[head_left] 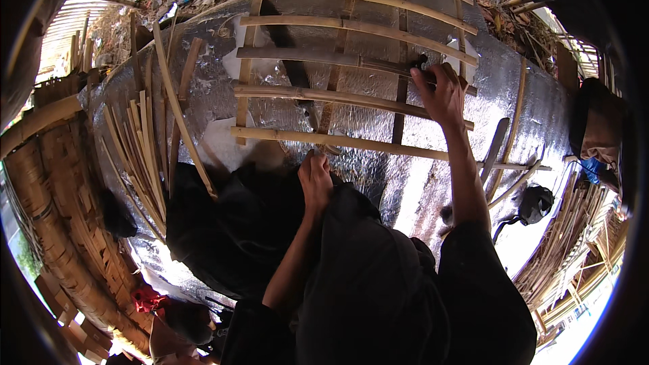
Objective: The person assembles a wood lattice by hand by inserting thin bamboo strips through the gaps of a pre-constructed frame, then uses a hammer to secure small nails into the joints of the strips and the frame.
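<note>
A lattice of split bamboo slats lies in front of me, several crosswise slats over a few lengthwise ones. My right hand is at its right side, thumb and bent fingers closed about one crosswise slat. A small black thing sits by the thumb; its kind is unclear. My left hand is closed just below the nearest slat, around the middle. Whatever its fingers hold is hidden.
Silvery foil sheeting covers the ground. Loose bamboo strips lie at my left, and a dark flat bar at my right. Farther right are a black pouch-like object and a strip pile. A woven bamboo panel stands far left.
</note>
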`<action>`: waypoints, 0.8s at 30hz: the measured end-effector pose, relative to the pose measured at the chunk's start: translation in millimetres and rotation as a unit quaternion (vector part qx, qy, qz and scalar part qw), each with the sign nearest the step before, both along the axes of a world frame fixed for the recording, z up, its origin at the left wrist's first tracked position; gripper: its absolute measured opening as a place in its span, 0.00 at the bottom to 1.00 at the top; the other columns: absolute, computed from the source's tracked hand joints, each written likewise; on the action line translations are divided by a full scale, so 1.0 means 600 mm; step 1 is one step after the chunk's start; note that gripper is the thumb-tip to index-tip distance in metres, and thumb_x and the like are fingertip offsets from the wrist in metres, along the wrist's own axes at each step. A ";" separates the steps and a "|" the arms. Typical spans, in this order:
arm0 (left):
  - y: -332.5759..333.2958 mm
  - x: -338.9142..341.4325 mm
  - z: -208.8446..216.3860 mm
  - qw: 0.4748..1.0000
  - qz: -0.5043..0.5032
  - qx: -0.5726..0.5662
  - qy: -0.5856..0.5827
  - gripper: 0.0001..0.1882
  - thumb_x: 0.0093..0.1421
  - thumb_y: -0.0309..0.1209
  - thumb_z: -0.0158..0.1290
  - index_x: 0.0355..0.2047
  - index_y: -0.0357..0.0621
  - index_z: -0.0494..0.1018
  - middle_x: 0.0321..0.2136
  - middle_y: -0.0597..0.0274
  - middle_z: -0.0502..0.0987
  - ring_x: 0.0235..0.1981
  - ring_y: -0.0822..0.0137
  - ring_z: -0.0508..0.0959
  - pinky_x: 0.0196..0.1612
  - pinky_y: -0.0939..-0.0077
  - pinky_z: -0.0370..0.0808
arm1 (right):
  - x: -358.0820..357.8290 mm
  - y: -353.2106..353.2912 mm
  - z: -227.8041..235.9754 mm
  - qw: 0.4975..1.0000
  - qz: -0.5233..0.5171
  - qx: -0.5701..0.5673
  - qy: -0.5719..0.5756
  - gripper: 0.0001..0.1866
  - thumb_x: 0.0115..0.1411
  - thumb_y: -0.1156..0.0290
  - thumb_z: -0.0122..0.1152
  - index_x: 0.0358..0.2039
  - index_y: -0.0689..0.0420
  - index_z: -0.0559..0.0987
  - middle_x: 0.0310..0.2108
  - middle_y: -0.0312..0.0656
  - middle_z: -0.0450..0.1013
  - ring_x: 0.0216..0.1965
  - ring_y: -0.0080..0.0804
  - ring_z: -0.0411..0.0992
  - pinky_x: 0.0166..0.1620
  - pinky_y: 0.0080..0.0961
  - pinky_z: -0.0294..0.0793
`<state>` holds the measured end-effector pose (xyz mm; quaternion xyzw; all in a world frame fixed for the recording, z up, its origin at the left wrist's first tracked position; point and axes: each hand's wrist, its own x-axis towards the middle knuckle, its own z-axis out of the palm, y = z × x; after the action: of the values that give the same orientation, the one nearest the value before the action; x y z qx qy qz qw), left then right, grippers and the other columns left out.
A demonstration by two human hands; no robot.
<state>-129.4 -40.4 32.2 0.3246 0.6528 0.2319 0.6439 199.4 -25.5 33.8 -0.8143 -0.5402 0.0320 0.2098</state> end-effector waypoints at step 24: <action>0.011 0.020 0.005 0.915 -0.146 0.287 0.244 0.42 0.49 0.35 0.75 0.60 0.37 0.64 0.47 0.47 0.73 0.34 0.60 0.80 0.33 0.67 0.80 | -0.217 0.042 0.077 0.965 0.184 0.120 0.141 0.16 0.58 0.65 0.71 0.41 0.61 0.78 0.39 0.51 0.75 0.43 0.51 0.77 0.47 0.46 0.78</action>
<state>-117.4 -34.0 35.0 0.6334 0.6405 0.2266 0.3705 69.0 -0.5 80.0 -0.6571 -0.6455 0.1190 0.3707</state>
